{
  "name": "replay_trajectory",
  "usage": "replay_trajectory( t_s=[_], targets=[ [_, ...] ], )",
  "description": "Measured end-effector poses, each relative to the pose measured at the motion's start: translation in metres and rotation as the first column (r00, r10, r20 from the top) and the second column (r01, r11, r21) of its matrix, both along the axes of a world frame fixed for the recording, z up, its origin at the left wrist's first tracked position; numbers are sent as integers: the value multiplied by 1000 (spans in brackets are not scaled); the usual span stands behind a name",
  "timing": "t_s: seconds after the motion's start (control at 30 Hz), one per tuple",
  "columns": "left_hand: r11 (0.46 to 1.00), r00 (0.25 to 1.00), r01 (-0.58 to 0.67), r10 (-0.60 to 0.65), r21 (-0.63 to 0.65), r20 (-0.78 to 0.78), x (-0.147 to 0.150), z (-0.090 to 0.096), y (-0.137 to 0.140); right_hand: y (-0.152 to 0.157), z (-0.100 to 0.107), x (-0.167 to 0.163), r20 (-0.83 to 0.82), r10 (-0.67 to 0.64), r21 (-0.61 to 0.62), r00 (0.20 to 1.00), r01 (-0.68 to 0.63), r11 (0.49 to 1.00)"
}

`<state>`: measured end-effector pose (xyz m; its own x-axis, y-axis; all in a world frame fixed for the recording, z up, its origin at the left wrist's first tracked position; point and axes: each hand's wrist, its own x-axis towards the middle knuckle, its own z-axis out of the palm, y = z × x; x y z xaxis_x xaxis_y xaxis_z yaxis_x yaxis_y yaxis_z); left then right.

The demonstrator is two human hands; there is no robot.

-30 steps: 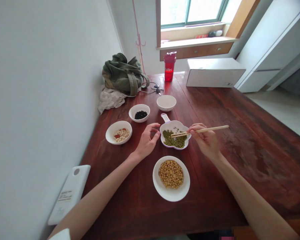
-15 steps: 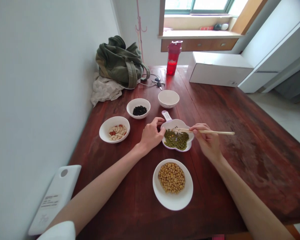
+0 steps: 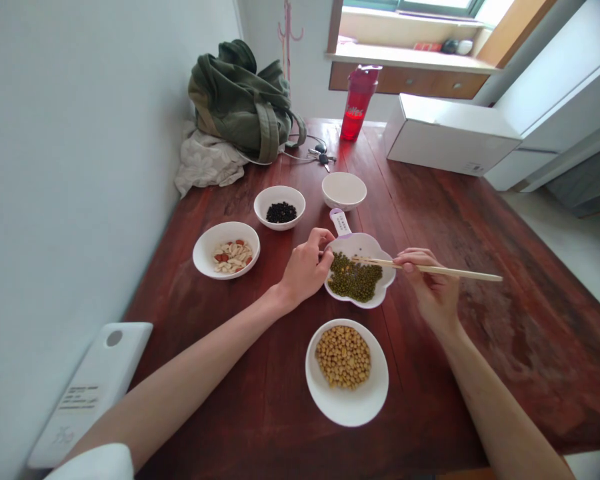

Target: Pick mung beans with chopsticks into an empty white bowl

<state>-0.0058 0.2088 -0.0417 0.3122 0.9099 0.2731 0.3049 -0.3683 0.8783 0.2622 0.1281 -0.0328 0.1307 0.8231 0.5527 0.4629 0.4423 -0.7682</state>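
In the head view, the right hand (image 3: 430, 287) has its fingers closed round a pair of chopsticks (image 3: 467, 273), whose tips reach leftward over the far part of a scalloped white dish (image 3: 384, 285) and meet the green beans (image 3: 354, 280) there. The left hand (image 3: 306, 265) is at the dish's left rim, thumb and fingers drawn close together; I cannot tell whether they pinch the rim or merely touch it. Small, round beans may well roll off the tips if the chopsticks close off-centre or squeeze too hard, and a sideways sweep could flick some over the low rim. A harder push might slide the dish (its short handle (image 3: 342, 224) points away from the person) if the left hand is only resting there. As for placement, the green beans lie between the two hands, heaped mostly toward the dish's near and left parts, well beyond the right fingertips but right under the chopstick tips. A plate (image 3: 347, 408) of yellow beans (image 3: 343, 357) stands just nearer the person.
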Motion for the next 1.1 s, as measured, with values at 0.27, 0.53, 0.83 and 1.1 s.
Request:
replay_trajectory(
  t_s=[0.27,0.53,0.83,1.1],
  targets=[
    [999,998,28,-29,19,47,-1,-1,0,-1,12,7,97,32,60,995,-38,997],
    [1000,999,17,-17,5,39,-2,-5,3,-6,11,-13,61,183,48,981,-186,981],
    [1000,1000,9,-8,-24,23,-2,-1,2,-6,13,-14,153,161,-10,975,-162,987],
    [999,999,11,-9,-38,35,-2,-1,1,-3,9,-10,97,66,30,993,-69,997]
  ],
)
